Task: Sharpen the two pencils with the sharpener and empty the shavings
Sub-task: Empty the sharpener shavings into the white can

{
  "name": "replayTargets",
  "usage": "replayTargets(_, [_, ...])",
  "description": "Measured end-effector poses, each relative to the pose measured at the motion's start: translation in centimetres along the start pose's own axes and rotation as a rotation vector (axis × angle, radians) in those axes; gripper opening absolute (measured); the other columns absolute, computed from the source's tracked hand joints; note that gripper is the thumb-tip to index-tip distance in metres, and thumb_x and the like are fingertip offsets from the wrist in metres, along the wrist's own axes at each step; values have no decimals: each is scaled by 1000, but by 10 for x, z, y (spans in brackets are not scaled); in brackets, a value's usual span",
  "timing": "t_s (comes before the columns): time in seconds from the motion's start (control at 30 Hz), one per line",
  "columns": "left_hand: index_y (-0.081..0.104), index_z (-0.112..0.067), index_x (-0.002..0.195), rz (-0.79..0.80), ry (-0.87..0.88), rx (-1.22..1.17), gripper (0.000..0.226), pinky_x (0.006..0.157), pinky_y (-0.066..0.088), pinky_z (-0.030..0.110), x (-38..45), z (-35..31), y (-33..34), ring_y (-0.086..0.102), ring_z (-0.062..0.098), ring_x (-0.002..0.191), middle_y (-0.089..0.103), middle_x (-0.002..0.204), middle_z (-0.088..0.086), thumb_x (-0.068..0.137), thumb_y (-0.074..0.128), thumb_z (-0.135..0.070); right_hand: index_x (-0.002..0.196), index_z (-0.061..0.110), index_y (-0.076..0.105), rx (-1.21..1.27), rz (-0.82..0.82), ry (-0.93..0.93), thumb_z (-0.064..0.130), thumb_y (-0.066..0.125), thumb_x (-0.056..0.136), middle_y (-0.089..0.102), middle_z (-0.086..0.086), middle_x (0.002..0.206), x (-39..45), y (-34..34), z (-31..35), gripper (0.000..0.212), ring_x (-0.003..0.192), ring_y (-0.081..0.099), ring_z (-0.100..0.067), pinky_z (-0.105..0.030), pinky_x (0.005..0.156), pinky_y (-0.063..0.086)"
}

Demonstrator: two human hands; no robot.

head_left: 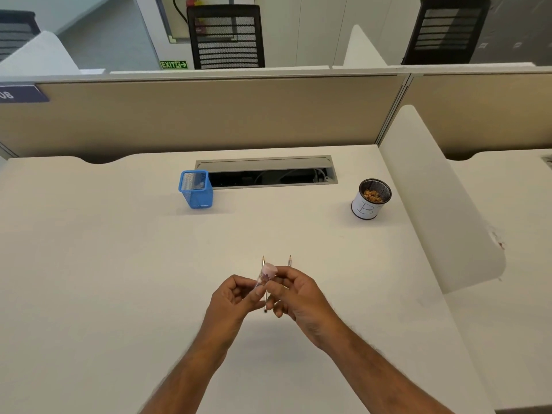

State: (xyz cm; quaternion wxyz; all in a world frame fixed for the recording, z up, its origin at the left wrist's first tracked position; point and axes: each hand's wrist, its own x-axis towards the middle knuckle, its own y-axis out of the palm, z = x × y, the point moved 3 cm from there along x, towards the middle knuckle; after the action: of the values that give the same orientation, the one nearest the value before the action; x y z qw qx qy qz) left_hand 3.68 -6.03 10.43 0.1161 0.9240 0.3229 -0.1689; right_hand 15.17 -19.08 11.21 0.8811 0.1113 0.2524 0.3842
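Observation:
Two thin pencils lie side by side on the white desk, tips pointing away from me. The left pencil (pixel 263 259) runs under my hands; the right pencil (pixel 289 260) shows only its tip above my right hand. Both hands hover above them, holding a small sharpener (pixel 266 271) with a pale pink cap and a clear shavings holder. My left hand (pixel 234 297) pinches its clear lower end. My right hand (pixel 294 291) grips the pink upper end.
A blue mesh pen cup (pixel 196 189) stands at the back left of centre. A round black mesh cup with a white label (pixel 370 200), holding brown shavings, stands at the back right. An open cable tray (pixel 265 173) lies behind. A white divider (pixel 433 189) borders the right.

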Motion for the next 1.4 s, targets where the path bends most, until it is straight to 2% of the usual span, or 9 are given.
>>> replayTargets(0.2, [83, -38, 107, 80, -6, 161, 22, 97, 67, 35, 9, -4, 22, 86, 20, 103, 88, 112, -1, 91, 81, -52, 114, 32, 79, -193, -119, -97, 57, 86, 81, 79, 4, 101, 3, -21, 12, 42, 82, 67, -16, -33, 70, 54])
replayTargets(0.3, [78, -46, 115, 71, -6, 222, 28, 97, 63, 37, 17, -7, 36, 85, 14, 103, 87, 116, -2, 92, 80, -63, 111, 28, 77, -270, -177, -170, 38, 82, 90, 82, 3, 109, 8, -42, 21, 24, 97, 76, -13, -27, 77, 60])
replayTargets(0.4, [73, -53, 119, 89, 9, 260, 29, 90, 59, 31, 28, -14, 52, 84, 6, 103, 83, 124, -8, 93, 71, -66, 110, 24, 74, -332, -189, -192, 23, 81, 96, 82, 4, 108, 14, -65, 30, 16, 98, 78, -13, -28, 83, 61])
replayTargets(0.5, [71, -46, 133, 162, 59, 245, 30, 100, 64, 35, 44, -23, 74, 81, 7, 114, 78, 135, -15, 105, 68, -55, 111, 25, 74, -401, -194, -216, 27, 80, 95, 81, 8, 106, 17, -82, 43, 18, 94, 76, -9, -23, 78, 60])
replayTargets(0.6, [68, -40, 145, 233, 79, 212, 45, 96, 67, 32, 63, -36, 100, 78, 8, 119, 77, 132, -20, 103, 70, -58, 112, 30, 75, -462, -207, -227, 31, 77, 98, 81, 7, 106, 22, -100, 56, 15, 92, 74, -9, -26, 77, 61])
replayTargets(0.7, [65, -37, 150, 286, 107, 251, 46, 98, 67, 32, 86, -46, 124, 77, 11, 121, 77, 132, -11, 107, 70, -52, 111, 36, 76, -519, -254, -243, 40, 77, 98, 79, 10, 104, 29, -118, 69, 14, 91, 72, -14, -32, 74, 63])
replayTargets(1.07, [66, -23, 141, 467, 222, 460, 33, 88, 67, 23, 163, -64, 200, 74, 19, 119, 71, 137, -1, 116, 56, -41, 127, 27, 76, -618, -334, -242, 36, 69, 104, 76, 22, 95, 64, -188, 115, 25, 86, 69, 0, -19, 65, 58])
replayTargets(1.2, [66, -21, 138, 498, 245, 454, 28, 84, 64, 17, 187, -70, 227, 74, 13, 115, 70, 132, -3, 117, 55, -36, 133, 28, 73, -654, -345, -252, 37, 64, 107, 75, 26, 96, 77, -212, 132, 29, 84, 68, 4, -16, 65, 57])
replayTargets(1.4, [68, -17, 144, 486, 278, 454, 35, 87, 66, 28, 219, -78, 263, 76, 16, 114, 71, 140, 4, 117, 57, -37, 136, 28, 72, -682, -383, -302, 29, 60, 110, 76, 8, 104, 97, -246, 152, 28, 68, 62, 0, -19, 67, 55])
